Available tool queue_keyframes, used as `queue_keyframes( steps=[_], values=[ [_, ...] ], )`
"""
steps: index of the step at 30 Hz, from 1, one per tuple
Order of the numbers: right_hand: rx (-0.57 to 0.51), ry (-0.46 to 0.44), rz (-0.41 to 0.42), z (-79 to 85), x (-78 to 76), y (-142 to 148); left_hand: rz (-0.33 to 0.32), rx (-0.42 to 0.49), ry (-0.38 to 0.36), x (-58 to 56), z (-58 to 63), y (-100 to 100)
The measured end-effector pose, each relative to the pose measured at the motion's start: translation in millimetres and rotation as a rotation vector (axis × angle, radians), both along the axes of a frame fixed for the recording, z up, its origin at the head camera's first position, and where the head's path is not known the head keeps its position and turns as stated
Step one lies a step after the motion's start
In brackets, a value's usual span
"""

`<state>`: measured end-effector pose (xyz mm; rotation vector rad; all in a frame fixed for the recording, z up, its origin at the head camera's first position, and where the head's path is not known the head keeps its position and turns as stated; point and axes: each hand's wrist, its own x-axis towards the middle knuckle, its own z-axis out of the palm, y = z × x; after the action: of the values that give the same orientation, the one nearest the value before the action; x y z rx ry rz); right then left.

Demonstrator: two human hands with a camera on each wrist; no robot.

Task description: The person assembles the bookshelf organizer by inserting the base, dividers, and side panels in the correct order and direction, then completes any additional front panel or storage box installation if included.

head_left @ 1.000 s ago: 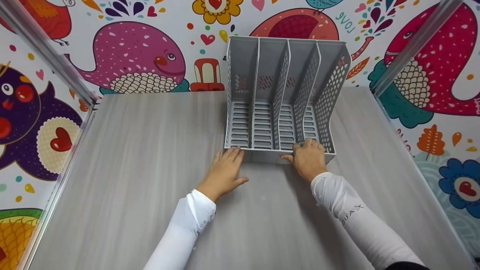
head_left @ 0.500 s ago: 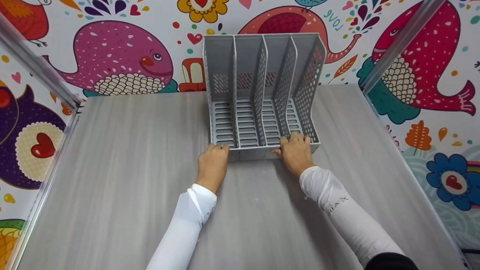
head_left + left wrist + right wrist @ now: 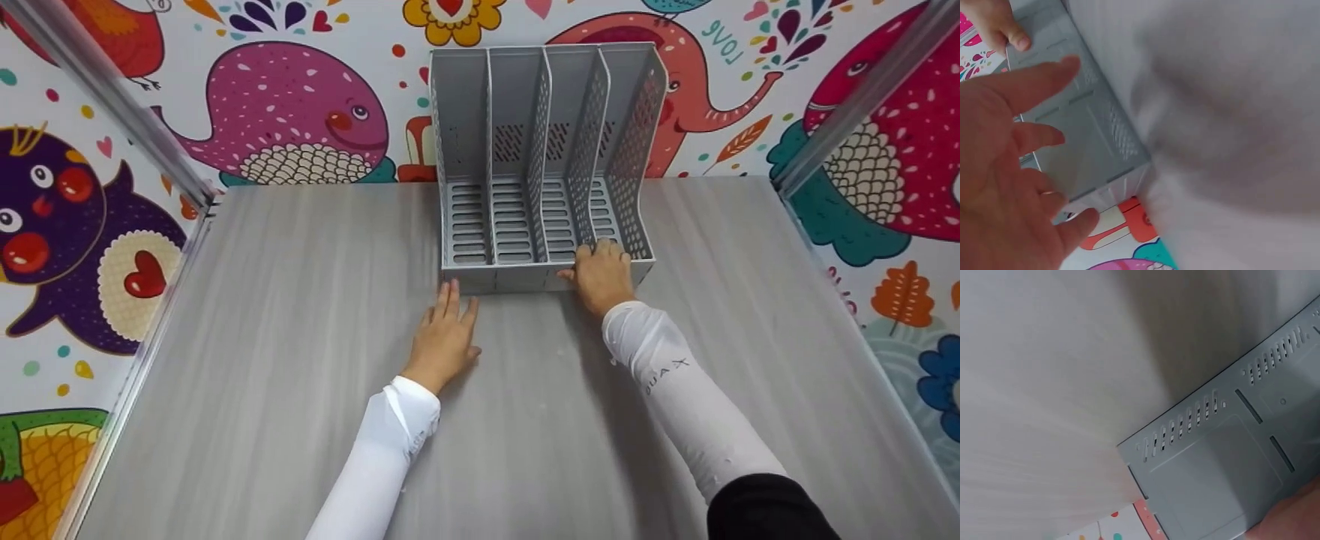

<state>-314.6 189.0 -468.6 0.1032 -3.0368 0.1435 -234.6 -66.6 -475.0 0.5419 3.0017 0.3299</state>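
A grey file organizer (image 3: 517, 280), split by three perforated dividers into upright compartments, stands on the table close to the back wall, its low front towards me. My right hand (image 3: 604, 279) grips its front rim near the right corner, fingers hooked over the edge and thumb on the outer face. In the right wrist view only part of that hand (image 3: 1292, 517) shows beside the slotted front panel (image 3: 1213, 478). My left hand (image 3: 441, 346) is just before the front left corner, fingers extended. The left wrist view shows this hand (image 3: 1005, 169) spread and holding nothing.
The pale wood-grain table (image 3: 315, 300) reaches to a back wall (image 3: 300, 112) printed with cartoon animals. Metal frame posts stand at the left corner (image 3: 127, 112) and right corner (image 3: 862, 101).
The organizer has moved back towards the wall. My left hand first lay at its rim, then curled over it, and is now off it with fingers extended. My right hand keeps its grip.
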Motion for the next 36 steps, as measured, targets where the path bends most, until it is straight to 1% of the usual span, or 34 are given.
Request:
queue_keyframes(
  steps=[3, 6, 8, 11, 14, 17, 21, 26, 30, 31, 33, 34, 36],
  values=[
    [-0.004, -0.014, -0.009, -0.6, -1.8, 1, -0.026, 0.008, -0.085, 7.7, -5.5, 1],
    [-0.005, -0.017, -0.007, -0.4, -5.0, 2, -0.056, -0.01, -0.167, 12.5, -8.3, 2],
    [-0.015, -0.021, 0.003, 0.5, -8.0, 3, -0.069, -0.017, -0.198, 13.6, -9.3, 2],
    [-0.031, -0.057, 0.033, 2.2, -12.6, 4, -0.076, -0.016, -0.224, 14.5, -11.0, 1],
    [-0.036, -0.105, 0.059, 3.4, -15.8, 5, -0.08, -0.007, -0.233, 15.1, -13.4, 0],
    [-0.035, -0.123, 0.07, 3.2, -17.5, 6, -0.083, 0.006, -0.247, 15.1, -15.5, 0],
    [-0.048, -0.096, 0.074, 1.7, -19.8, 6, -0.078, 0.006, -0.246, 11.2, -17.0, 0],
    [-0.116, -0.038, 0.072, -6.7, -20.9, 4, -0.068, -0.003, -0.216, 5.1, -17.4, -2],
    [-0.147, 0.025, 0.066, -21.6, -11.8, 7, -0.078, 0.006, -0.215, 7.4, -24.5, -4],
    [-0.152, 0.044, 0.063, -25.3, -7.9, 8, -0.082, 0.012, -0.218, 8.2, -27.3, -3],
    [-0.18, 0.062, 0.033, -31.5, 4.9, 13, -0.101, 0.025, -0.23, 7.3, -31.2, 0],
    [-0.204, 0.057, 0.017, -34.0, 12.8, 16, -0.109, 0.034, -0.237, 5.6, -32.5, 2],
    [-0.255, -0.001, -0.007, -38.6, 28.8, 16, -0.104, 0.052, -0.246, 1.7, -32.4, 3]
  ],
)
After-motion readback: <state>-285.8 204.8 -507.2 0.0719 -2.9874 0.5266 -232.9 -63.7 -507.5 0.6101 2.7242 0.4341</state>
